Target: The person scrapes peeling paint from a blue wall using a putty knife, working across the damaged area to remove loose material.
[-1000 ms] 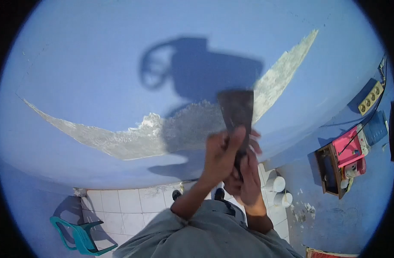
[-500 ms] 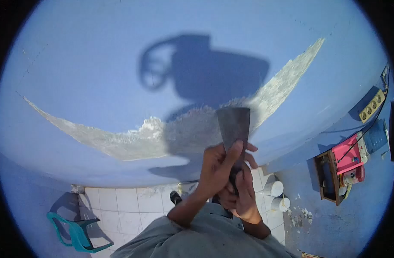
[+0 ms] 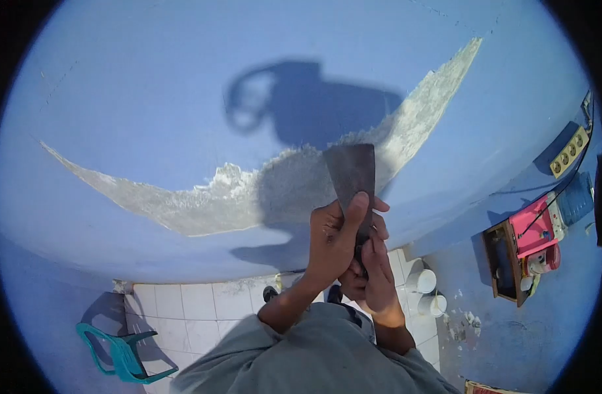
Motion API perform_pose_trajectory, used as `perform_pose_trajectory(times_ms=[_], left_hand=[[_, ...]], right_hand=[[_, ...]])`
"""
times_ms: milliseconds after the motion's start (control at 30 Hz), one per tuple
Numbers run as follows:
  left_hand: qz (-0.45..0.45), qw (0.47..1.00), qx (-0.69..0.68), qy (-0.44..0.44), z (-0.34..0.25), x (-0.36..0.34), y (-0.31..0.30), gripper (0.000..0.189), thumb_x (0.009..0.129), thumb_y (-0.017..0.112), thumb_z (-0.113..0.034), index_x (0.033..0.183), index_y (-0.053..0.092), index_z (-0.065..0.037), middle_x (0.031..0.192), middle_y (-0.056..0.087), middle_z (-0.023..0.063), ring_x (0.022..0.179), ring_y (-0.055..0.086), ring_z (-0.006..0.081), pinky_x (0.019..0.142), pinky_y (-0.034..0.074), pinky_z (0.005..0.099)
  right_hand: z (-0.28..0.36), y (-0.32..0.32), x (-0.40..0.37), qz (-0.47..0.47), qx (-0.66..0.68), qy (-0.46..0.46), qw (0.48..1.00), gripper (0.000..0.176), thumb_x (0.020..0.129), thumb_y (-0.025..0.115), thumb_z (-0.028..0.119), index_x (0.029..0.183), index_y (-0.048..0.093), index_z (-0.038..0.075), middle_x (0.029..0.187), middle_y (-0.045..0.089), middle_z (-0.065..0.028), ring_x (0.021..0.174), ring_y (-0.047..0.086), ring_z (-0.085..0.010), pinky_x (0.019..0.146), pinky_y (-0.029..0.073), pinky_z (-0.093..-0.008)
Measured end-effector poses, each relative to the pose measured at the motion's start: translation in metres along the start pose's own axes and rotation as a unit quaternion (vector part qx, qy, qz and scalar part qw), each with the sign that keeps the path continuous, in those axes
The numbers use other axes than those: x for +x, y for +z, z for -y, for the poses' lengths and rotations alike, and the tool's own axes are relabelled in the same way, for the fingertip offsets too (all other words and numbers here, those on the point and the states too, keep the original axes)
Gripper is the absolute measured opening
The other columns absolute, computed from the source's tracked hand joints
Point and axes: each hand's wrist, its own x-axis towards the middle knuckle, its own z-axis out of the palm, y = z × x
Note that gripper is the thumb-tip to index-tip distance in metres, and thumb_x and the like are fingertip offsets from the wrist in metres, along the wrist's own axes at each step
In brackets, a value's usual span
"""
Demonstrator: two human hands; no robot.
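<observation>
Both hands grip a paint scraper with a wide, dark, flat blade pointing up toward the blue wall. My left hand wraps around the lower blade, its thumb pressed flat on the face. Below it, my right hand closes around the dark handle, which is mostly hidden by the fingers. The blade's top edge overlaps a long, grey bare patch with a ragged upper border, where the blue paint is off. A shadow of head and arms falls across wall and patch.
A teal plastic chair stands at lower left on white floor tiles. White buckets are at the right wall. Further right are a wooden shelf, a pink container and a power strip with a cable.
The scraper and both hands have moved up and slightly left in view, and the blade leans a little more to the left. The camera view has shifted slightly.
</observation>
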Motion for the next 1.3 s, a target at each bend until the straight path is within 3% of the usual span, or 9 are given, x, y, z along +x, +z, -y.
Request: perform_pose_trajectory(times_ms=[233,400,433,533,767,867,967,1100,1300], left_hand=[[0.007,1.0,-0.019,-0.003,-0.004,-0.013,0.006,0.039,0.093,0.038,-0.028,0.085,0.055,0.005,0.057,0.057,0.0093,0.046,0.053,0.0101,0.042,0.042,0.0213],[0.001,1.0,0.02,-0.007,0.008,0.0,0.001,0.038,0.093,0.038,-0.028,0.085,0.056,0.004,0.057,0.057,0.0088,0.048,0.054,0.0091,0.044,0.043,0.0214],[0.011,1.0,0.01,0.025,-0.005,0.012,-0.002,0.038,0.093,0.04,-0.028,0.086,0.058,0.004,0.058,0.058,0.0079,0.049,0.055,0.0089,0.045,0.043,0.0204],[0.021,0.998,-0.026,0.057,-0.047,0.015,0.002,0.038,0.092,0.042,-0.029,0.087,0.06,0.004,0.059,0.058,0.0076,0.05,0.056,0.0092,0.046,0.043,0.0195],[0.015,0.999,0.0,0.041,-0.015,-0.002,-0.007,0.036,0.093,0.04,-0.026,0.099,0.054,0.006,0.067,0.061,0.0116,0.054,0.058,0.0119,0.049,0.046,0.0218],[0.013,0.998,-0.008,0.058,0.001,-0.009,-0.008,0.033,0.093,0.039,-0.022,0.104,0.051,0.006,0.072,0.062,0.0128,0.056,0.059,0.013,0.05,0.047,0.0221],[0.082,0.996,-0.041,0.009,0.0,-0.002,-0.016,0.03,0.093,0.039,-0.018,0.103,0.052,0.006,0.073,0.062,0.0131,0.056,0.059,0.0132,0.05,0.046,0.022],[0.081,0.996,-0.022,-0.017,-0.006,-0.004,-0.013,0.03,0.093,0.039,-0.019,0.1,0.053,0.006,0.071,0.062,0.0128,0.055,0.058,0.0126,0.05,0.046,0.0218],[0.031,0.999,-0.019,-0.013,-0.012,-0.003,-0.01,0.033,0.093,0.039,-0.022,0.089,0.053,0.009,0.06,0.058,0.0118,0.046,0.054,0.0108,0.042,0.042,0.0212]], right_hand=[[0.005,-0.001,-0.011,0.057,-0.038,-0.022,0.997,0.033,0.094,0.03,0.035,0.075,0.036,0.008,0.055,0.031,0.0023,0.042,0.025,-0.0036,0.038,0.017,-0.019],[-0.001,0.007,0.005,-0.044,-0.015,-0.096,0.994,0.031,0.095,0.03,0.033,0.078,0.037,0.008,0.056,0.031,0.0027,0.042,0.025,-0.0033,0.038,0.018,-0.0189],[0.009,0.009,0.011,0.016,0.024,-0.027,0.999,0.03,0.094,0.031,0.034,0.078,0.038,0.009,0.057,0.032,0.0029,0.043,0.025,-0.0033,0.038,0.018,-0.0189],[0.024,0.026,0.013,0.099,-0.011,-0.058,0.993,0.031,0.094,0.032,0.034,0.078,0.038,0.009,0.059,0.033,0.0028,0.044,0.025,-0.0033,0.039,0.018,-0.0189],[0.0,0.01,0.007,0.059,-0.021,-0.061,0.996,0.03,0.093,0.031,0.04,0.091,0.037,0.011,0.06,0.035,0.0023,0.045,0.027,-0.0031,0.038,0.019,-0.0175],[-0.018,-0.007,0.008,0.066,0.013,-0.036,0.997,0.043,0.088,0.033,0.053,0.082,0.04,0.011,0.055,0.034,0.0015,0.036,0.025,-0.0056,0.033,0.018,-0.0187],[-0.017,-0.008,0.012,0.083,0.003,-0.005,0.997,0.045,0.088,0.029,0.054,0.074,0.037,0.012,0.048,0.029,0.0023,0.034,0.023,-0.0063,0.034,0.016,-0.0205],[-0.011,-0.011,0.003,0.098,0.019,-0.005,0.995,0.036,0.091,0.03,0.046,0.085,0.035,0.011,0.058,0.033,0.0017,0.044,0.025,-0.0046,0.041,0.018,-0.0194],[-0.006,-0.001,0.002,0.075,0.008,0.036,0.997,0.036,0.092,0.029,0.043,0.08,0.036,0.01,0.057,0.032,0.0015,0.043,0.024,-0.0049,0.04,0.017,-0.0201]])
